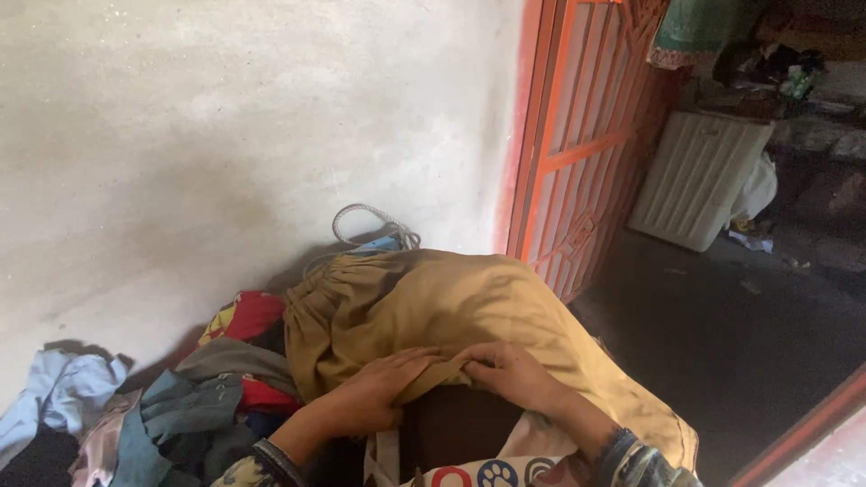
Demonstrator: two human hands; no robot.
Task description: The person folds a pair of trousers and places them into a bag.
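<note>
Both hands pinching the near edge of a mustard-tan garment

The tan garment is draped over a lump in the middle of the scene, long axis running from its gathered waistband at the far left down to the near right corner, so the gathered end points away toward the wall. The left hand comes in from the near left, palm down, fingers curled and gripping a fold of the cloth edge. The right hand reaches from the near right, fingers bent, pinching the same edge, fingertips almost touching the left ones. A heap of mixed clothes sits to the left, an orange metal gate far right.
</note>
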